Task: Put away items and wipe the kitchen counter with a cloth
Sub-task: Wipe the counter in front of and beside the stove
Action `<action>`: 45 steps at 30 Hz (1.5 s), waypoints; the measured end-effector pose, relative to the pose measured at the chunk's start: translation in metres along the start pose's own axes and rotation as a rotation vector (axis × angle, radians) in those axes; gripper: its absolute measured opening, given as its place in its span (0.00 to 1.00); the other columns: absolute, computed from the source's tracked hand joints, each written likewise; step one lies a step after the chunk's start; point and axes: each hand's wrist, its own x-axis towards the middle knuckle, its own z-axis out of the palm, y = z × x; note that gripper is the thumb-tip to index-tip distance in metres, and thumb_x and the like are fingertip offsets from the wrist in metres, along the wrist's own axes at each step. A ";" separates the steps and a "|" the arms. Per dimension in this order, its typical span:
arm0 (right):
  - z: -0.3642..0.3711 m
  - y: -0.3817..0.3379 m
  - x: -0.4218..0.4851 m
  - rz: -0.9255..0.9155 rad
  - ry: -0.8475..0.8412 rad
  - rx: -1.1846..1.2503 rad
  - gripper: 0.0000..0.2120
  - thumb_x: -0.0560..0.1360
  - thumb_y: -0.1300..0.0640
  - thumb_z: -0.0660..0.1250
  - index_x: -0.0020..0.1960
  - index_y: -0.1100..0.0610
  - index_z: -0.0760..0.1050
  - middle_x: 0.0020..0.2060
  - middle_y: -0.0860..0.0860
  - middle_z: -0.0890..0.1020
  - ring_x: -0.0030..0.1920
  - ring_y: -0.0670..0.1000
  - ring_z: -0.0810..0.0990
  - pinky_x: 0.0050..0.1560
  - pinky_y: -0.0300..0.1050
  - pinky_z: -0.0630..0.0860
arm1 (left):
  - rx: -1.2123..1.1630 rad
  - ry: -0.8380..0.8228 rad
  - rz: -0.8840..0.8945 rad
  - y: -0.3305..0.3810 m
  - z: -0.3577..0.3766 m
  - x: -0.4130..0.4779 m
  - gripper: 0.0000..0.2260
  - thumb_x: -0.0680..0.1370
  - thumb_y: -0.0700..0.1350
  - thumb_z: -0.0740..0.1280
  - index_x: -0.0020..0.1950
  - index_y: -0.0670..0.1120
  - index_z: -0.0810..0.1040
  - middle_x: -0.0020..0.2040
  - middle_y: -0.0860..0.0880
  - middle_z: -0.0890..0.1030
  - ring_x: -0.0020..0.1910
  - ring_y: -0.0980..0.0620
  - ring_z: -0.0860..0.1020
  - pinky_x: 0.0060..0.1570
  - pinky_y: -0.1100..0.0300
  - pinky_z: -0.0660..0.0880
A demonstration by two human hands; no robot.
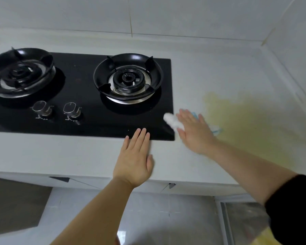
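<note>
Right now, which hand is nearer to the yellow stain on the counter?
The right hand. It presses the cloth flat on the counter, just left of the yellow stain. The left hand lies flat at the front edge of the stove, farther left.

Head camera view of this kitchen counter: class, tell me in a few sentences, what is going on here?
A person is wiping the white kitchen counter. The right hand presses flat on a white and blue cloth at the front right corner of the black glass gas hob. The left hand rests flat on the counter's front, fingertips reaching the hob's edge. A yellowish stain on the counter lies just right of the cloth, not yet wiped away.
</note>
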 end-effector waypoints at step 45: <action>0.001 -0.088 0.056 0.023 0.121 0.057 0.24 0.80 0.51 0.51 0.76 0.51 0.57 0.77 0.50 0.55 0.76 0.52 0.51 0.73 0.55 0.47 | -0.225 0.305 -0.520 0.003 0.000 -0.005 0.31 0.72 0.45 0.47 0.74 0.38 0.62 0.75 0.43 0.63 0.76 0.47 0.56 0.74 0.52 0.45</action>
